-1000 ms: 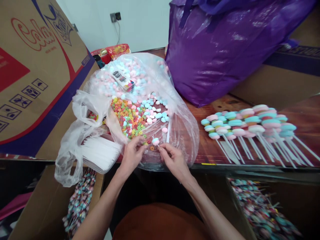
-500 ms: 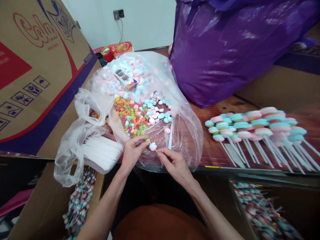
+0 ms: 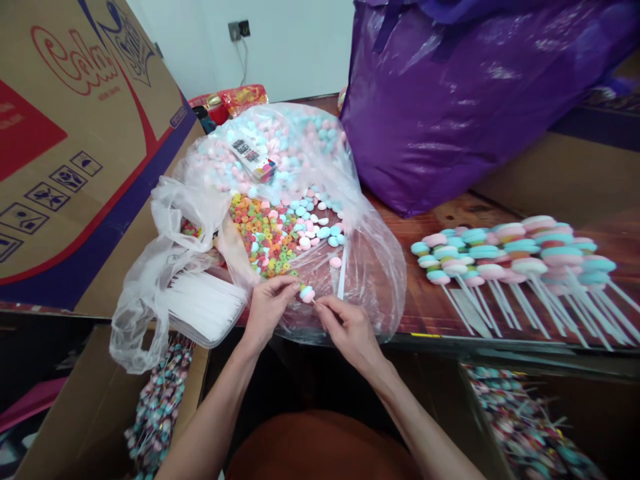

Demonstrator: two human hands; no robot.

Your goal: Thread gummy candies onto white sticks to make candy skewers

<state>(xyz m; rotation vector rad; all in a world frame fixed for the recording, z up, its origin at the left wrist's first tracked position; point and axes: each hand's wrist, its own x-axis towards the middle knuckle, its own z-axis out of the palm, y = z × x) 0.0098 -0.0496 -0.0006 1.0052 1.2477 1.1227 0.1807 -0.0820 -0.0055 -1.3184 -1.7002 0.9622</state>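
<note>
My right hand [image 3: 350, 328] pinches the lower end of a thin stick that carries a small candy skewer [image 3: 307, 294], stacked with pink, white and light-blue marshmallows. At its upper end sits a yellow-green gummy ring [image 3: 302, 287], touched by the closed fingertips of my left hand [image 3: 273, 303]. Just behind my hands, loose gummy rings [image 3: 265, 233] and pastel marshmallows [image 3: 320, 230] lie on a clear plastic bag [image 3: 377, 280]. One white stick [image 3: 343, 270] rests on that bag. To the right, finished-looking marshmallow skewers [image 3: 520, 250] lie in a row, sticks toward me.
A tub of white sticks [image 3: 205, 307] stands left beside a crumpled plastic bag [image 3: 137, 300]. A big carton [image 3: 115, 153] rises at left, a purple bag [image 3: 450, 107] at back right. Below the table edge, boxes hold wrapped skewers [image 3: 160, 400] and more skewers [image 3: 530, 420].
My left fingers have moved slightly right, bringing the gummy ring from just off the stack onto the skewer's upper end against the marshmallows. My right hand stays in place on the stick.
</note>
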